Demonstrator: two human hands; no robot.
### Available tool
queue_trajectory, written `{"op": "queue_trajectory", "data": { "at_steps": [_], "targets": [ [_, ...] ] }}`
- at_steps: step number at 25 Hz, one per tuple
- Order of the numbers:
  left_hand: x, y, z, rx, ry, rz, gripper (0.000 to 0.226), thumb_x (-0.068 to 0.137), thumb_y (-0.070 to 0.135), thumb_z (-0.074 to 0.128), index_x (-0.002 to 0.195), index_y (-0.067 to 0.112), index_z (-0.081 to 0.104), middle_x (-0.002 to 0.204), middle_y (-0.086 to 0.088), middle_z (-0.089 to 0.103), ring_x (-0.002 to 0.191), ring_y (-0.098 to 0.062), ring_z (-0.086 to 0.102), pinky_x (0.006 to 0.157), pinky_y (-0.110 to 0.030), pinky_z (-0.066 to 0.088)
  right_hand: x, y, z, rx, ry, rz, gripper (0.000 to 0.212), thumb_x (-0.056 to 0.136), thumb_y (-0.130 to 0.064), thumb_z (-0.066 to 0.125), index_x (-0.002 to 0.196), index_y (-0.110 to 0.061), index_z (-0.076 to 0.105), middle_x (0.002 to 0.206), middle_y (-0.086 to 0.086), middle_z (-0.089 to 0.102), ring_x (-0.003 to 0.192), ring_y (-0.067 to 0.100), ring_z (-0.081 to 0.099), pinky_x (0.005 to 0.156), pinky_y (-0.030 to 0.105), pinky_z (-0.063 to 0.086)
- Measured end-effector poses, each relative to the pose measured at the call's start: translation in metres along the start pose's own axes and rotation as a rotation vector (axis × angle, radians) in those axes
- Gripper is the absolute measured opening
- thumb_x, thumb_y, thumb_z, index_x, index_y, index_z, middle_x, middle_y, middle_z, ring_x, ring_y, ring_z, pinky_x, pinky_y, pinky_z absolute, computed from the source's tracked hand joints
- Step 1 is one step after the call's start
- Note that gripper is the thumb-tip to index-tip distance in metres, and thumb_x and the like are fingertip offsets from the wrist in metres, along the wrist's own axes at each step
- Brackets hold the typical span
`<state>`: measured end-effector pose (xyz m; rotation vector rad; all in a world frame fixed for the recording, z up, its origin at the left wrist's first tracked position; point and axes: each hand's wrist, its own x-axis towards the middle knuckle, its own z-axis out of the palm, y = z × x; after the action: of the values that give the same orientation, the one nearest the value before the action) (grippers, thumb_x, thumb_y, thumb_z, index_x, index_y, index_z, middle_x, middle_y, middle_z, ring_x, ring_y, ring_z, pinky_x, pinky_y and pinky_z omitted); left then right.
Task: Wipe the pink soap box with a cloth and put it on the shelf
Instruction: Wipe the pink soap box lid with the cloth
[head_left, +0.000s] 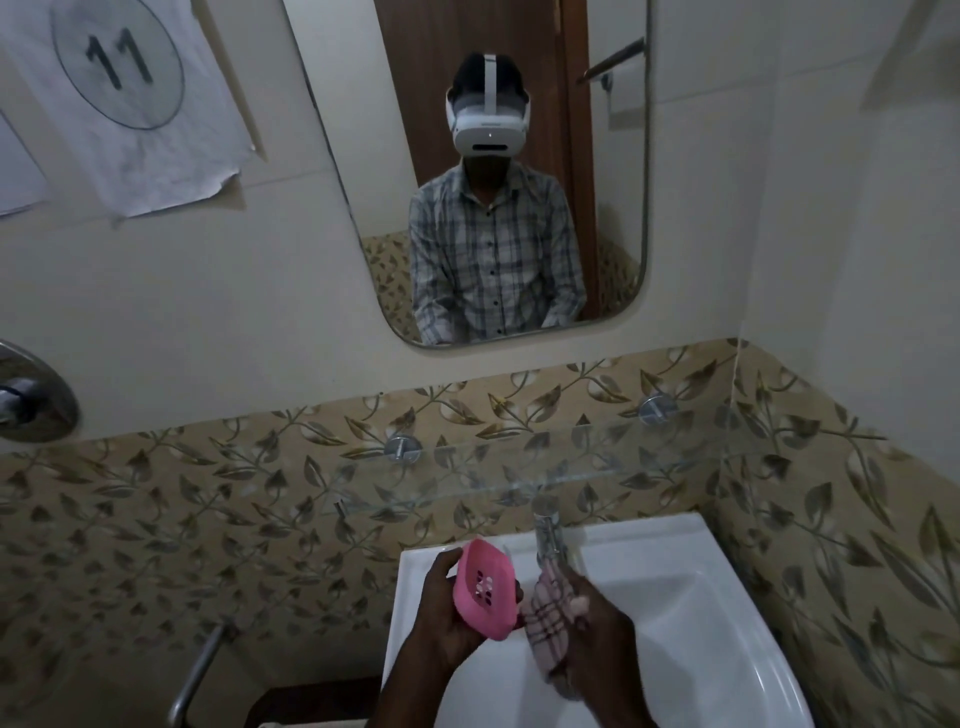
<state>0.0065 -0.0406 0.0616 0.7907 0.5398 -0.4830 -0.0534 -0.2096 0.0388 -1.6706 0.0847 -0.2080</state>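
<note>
While I watched through the head camera, I logged the following items.

Item one: pink soap box (485, 590), held above the left rear part of the white sink (727, 623), tilted so that its hollow side faced the camera and its drain holes showed. It was not on the shelf.

Item two: left hand (441, 605), fingers curled round the soap box from its left side and back.

Item three: right hand (597, 623), closed round a bunched checked cloth (543, 613), one end of which hung down over the basin. The cloth lay just beside the lower right edge of the soap box; I could not tell whether the two touched.

Item four: glass shelf (519, 465), fixed to the leaf-patterned tiles by two round metal brackets, above and behind the sink.

Item five: chrome tap (546, 525), upright at the sink's rear rim, just behind the cloth.

Item six: mirror (353, 130) above the shelf, reflecting a person in a checked shirt and a white headset.

Item seven: paper sheet (135, 104) on the wall to the mirror's left, marked 11 inside a circle.
</note>
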Motion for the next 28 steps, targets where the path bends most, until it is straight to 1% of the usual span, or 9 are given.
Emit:
{"op": "queue_trajectory", "data": {
  "at_steps": [3,7,10,12,14,17,20,23,28],
  "targets": [
    [-0.009,0.001,-0.001,0.092,-0.134,-0.07,0.061,0.09,0.041,0.047,0.127,-0.007,0.055,0.113,-0.032,0.057,0.098,-0.045,0.057,0.089,-0.061,0.046,0.029,-0.017,-0.013,-0.147,0.1,-0.13,0.056,0.084,0.022,0.053,0.125,-0.013,0.067,0.107,0.007,0.076,0.095,-0.003,0.069,0.075,0.012,0.056],
    [-0.008,-0.01,0.022,0.207,-0.027,0.101,0.052,0.101,0.039,0.041,0.124,-0.003,0.061,0.107,-0.026,0.072,0.098,-0.04,0.066,0.087,-0.05,0.053,0.043,-0.044,0.0,-0.629,-0.269,-0.681,0.05,0.089,0.009,0.058,0.136,-0.004,0.055,0.143,0.015,0.053,0.137,0.027,0.045,0.118,0.04,0.033],
    [-0.001,-0.014,0.03,0.153,0.07,0.266,0.053,0.105,0.034,0.034,0.125,-0.009,0.058,0.119,-0.029,0.065,0.107,-0.039,0.063,0.098,-0.049,0.05,0.033,-0.041,0.018,-0.605,-0.28,-0.366,0.042,0.1,-0.007,0.051,0.142,-0.011,0.051,0.148,0.015,0.05,0.138,0.025,0.046,0.117,0.038,0.035],
    [-0.002,-0.012,0.027,0.216,0.109,0.314,0.057,0.104,0.037,0.034,0.116,-0.013,0.059,0.096,-0.029,0.067,0.082,-0.038,0.066,0.076,-0.044,0.057,0.022,-0.036,0.021,-0.516,-0.217,-0.093,0.024,0.098,-0.013,0.056,0.118,-0.01,0.069,0.114,0.013,0.073,0.104,0.023,0.07,0.092,0.035,0.056],
    [-0.002,-0.015,0.021,0.306,0.102,0.325,0.055,0.103,0.038,0.035,0.116,-0.01,0.06,0.082,-0.024,0.068,0.071,-0.036,0.066,0.066,-0.04,0.056,0.026,-0.041,0.017,-0.519,-0.122,0.006,0.015,0.094,-0.008,0.059,0.099,-0.009,0.073,0.092,0.007,0.077,0.084,0.019,0.073,0.073,0.026,0.059],
    [-0.002,-0.024,0.024,0.413,0.166,0.364,0.045,0.102,0.037,0.041,0.107,0.003,0.07,0.086,-0.017,0.078,0.074,-0.029,0.075,0.059,-0.031,0.059,0.026,-0.05,0.031,-0.429,0.019,-0.059,0.03,0.093,-0.007,0.059,0.122,-0.013,0.066,0.109,0.004,0.073,0.102,0.02,0.069,0.085,0.029,0.057],
    [-0.005,-0.011,0.03,0.34,0.162,0.325,0.051,0.099,0.042,0.039,0.11,0.001,0.067,0.103,-0.028,0.072,0.095,-0.039,0.07,0.078,-0.04,0.058,0.01,-0.032,0.03,-0.385,-0.291,-0.254,0.058,0.086,0.002,0.056,0.139,-0.021,0.055,0.136,0.003,0.061,0.127,0.019,0.055,0.107,0.031,0.045],
    [-0.011,0.001,0.022,0.27,0.136,0.281,0.05,0.101,0.04,0.038,0.113,-0.003,0.061,0.092,-0.026,0.067,0.086,-0.038,0.064,0.078,-0.045,0.053,0.032,-0.021,-0.013,-0.512,-0.536,-0.48,0.042,0.088,0.003,0.057,0.115,-0.025,0.072,0.121,0.004,0.069,0.111,0.019,0.063,0.096,0.038,0.053],
    [-0.009,-0.007,0.031,0.254,0.081,0.245,0.054,0.103,0.039,0.036,0.129,-0.005,0.053,0.103,-0.028,0.062,0.083,-0.034,0.061,0.074,-0.044,0.052,0.058,-0.026,-0.003,-0.789,-0.069,-0.767,0.043,0.075,0.006,0.065,0.114,-0.012,0.073,0.118,0.013,0.07,0.11,0.03,0.066,0.094,0.044,0.056]
  ]
}}
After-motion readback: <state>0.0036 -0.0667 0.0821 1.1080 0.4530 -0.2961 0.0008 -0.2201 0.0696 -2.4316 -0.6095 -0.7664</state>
